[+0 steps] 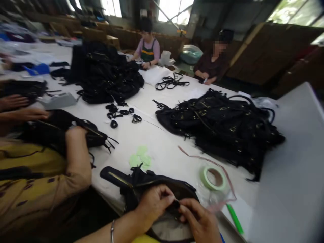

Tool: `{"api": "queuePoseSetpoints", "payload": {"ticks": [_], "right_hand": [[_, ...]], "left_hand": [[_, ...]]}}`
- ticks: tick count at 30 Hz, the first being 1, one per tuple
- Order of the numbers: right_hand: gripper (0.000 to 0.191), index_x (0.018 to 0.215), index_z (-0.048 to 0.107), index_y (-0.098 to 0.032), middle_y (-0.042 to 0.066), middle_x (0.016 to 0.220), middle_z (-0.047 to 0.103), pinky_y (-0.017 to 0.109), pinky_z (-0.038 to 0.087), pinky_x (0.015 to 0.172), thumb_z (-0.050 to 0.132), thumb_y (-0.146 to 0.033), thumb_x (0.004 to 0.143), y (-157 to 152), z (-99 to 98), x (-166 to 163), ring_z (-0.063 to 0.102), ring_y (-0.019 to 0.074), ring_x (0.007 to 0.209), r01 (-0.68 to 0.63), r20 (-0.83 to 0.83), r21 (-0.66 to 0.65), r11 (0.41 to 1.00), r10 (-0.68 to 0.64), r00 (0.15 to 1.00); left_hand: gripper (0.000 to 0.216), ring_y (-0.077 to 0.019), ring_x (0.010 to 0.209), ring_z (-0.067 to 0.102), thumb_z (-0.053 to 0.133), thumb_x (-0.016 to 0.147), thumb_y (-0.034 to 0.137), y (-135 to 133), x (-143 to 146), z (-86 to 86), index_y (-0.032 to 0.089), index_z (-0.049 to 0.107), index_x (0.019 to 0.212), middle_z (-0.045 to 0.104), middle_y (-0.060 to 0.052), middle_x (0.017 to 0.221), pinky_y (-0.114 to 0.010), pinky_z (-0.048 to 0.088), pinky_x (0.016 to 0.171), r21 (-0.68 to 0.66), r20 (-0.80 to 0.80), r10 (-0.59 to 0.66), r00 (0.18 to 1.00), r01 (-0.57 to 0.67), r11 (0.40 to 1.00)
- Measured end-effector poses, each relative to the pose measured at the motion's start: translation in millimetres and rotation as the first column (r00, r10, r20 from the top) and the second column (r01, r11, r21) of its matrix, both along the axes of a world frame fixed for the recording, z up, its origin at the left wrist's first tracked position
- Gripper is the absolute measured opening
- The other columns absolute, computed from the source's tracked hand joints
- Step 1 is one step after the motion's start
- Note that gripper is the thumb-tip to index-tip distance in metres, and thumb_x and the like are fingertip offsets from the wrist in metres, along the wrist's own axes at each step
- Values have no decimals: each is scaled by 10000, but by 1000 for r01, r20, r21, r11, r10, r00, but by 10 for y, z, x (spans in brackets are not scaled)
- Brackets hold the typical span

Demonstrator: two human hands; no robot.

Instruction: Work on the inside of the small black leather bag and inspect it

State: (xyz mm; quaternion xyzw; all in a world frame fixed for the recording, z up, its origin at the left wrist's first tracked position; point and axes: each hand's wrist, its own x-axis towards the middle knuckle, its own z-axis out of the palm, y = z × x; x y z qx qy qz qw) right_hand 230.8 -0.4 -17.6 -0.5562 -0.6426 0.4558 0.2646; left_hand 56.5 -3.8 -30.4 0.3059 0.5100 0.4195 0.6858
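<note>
A white-covered worktop (162, 145) stretches from the upper left of the frame down to the lower centre, and a pale upright panel (291, 168) closes off the right side. A big heap of black bags (222, 121) with gold-coloured fittings lies right of centre; another dark heap (106, 74) rises at the upper left. At the left edge, a co-worker in a yellow-brown patterned top (50, 189) handles a black zipped bag (59, 128).

The open black bag (157, 179) being worked on sits at the lower centre, its light lining partly visible. The left hand (154, 204), a silver-coloured bangle (112, 229) on its wrist, is curled with thumb and forefinger pinched on a small black piece (176, 204) over the bag's opening. The right hand (201, 219) meets it from the right, its fingertips closed on the same piece.

Right of the hands is a pale-green tape roll (203, 177), with a thin pink strip (188, 155) curving around it. Nearer the lower right corner lies a slim bright-green tool (235, 218). Pale-green round pieces (140, 158) lie just above the bag; any print on them is too blurred to read.
</note>
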Motion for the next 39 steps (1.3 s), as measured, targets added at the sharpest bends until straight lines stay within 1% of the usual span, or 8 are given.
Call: {"api": "queuePoseSetpoints", "payload": {"ticks": [2, 4, 8, 15, 19, 25, 33, 39], "right_hand": [[382, 902, 685, -208, 34, 651, 645, 239, 458, 541, 589, -577, 880, -7, 2, 54, 617, 193, 604, 11, -102, -101, 995, -21, 995], [361, 908, 684, -191, 46, 673, 652, 237, 452, 546, 612, -544, 874, 10, -4, 18, 614, 188, 602, 68, -150, -119, 991, -86, 985], [347, 894, 677, -170, 55, 715, 660, 233, 464, 563, 649, -514, 849, 11, 18, -108, 609, 173, 596, 118, -253, -141, 983, -151, 956], [403, 974, 610, -155, 68, 746, 669, 179, 405, 462, 715, -504, 801, -5, 35, -144, 606, 158, 591, 120, -414, -279, 953, -232, 880], [404, 915, 593, -149, 71, 710, 672, 190, 453, 489, 731, -508, 790, -10, 29, -157, 602, 153, 566, 126, -418, -306, 944, -252, 873], [400, 828, 623, -136, 74, 651, 665, 184, 461, 469, 743, -514, 777, 8, 41, -149, 575, 135, 497, 125, -408, -306, 944, -248, 878], [376, 803, 641, -139, 62, 628, 662, 164, 461, 463, 735, -503, 790, 28, 83, -140, 564, 118, 476, 109, -409, -275, 955, -219, 886], [356, 811, 642, -144, 61, 639, 670, 164, 463, 456, 728, -489, 804, 28, 72, -130, 558, 113, 465, 102, -399, -279, 955, -212, 892]], "left_hand": [[563, -61, 449, 289, 706, 678, 632, 4, -12, 19, 122, 549, 856, 405, 51, 579, -198, 190, 424, -15, 16, -49, 999, 49, 999], [566, -64, 452, 292, 700, 687, 637, 14, -38, 29, 123, 538, 858, 383, 56, 572, -199, 185, 426, -19, 11, -70, 998, 70, 997], [498, -78, 489, 331, 674, 747, 588, 5, -61, 21, 120, 562, 876, 424, 35, 592, -204, 221, 453, 3, -35, -87, 996, 87, 996], [430, -87, 523, 347, 664, 784, 534, -16, -77, 33, 118, 600, 872, 461, 18, 615, -209, 246, 486, 38, -111, -107, 988, 112, 993], [415, -90, 525, 361, 655, 784, 526, -7, -66, 64, 121, 599, 856, 472, 13, 620, -207, 263, 486, 40, -134, -103, 986, 109, 993], [411, -101, 530, 382, 639, 792, 536, 1, -49, 83, 131, 601, 850, 474, 14, 612, -212, 278, 496, 52, -203, -103, 974, 115, 992], [315, -157, 718, 553, 561, 869, 480, 3, -57, 80, 175, 639, 858, 618, -18, 767, -249, 389, 662, 147, -437, -112, 893, 194, 970], [271, -141, 686, 551, 542, 881, 442, 12, -44, 149, 196, 646, 837, 609, 10, 728, -249, 378, 642, 146, -563, -121, 818, 242, 959]]}}
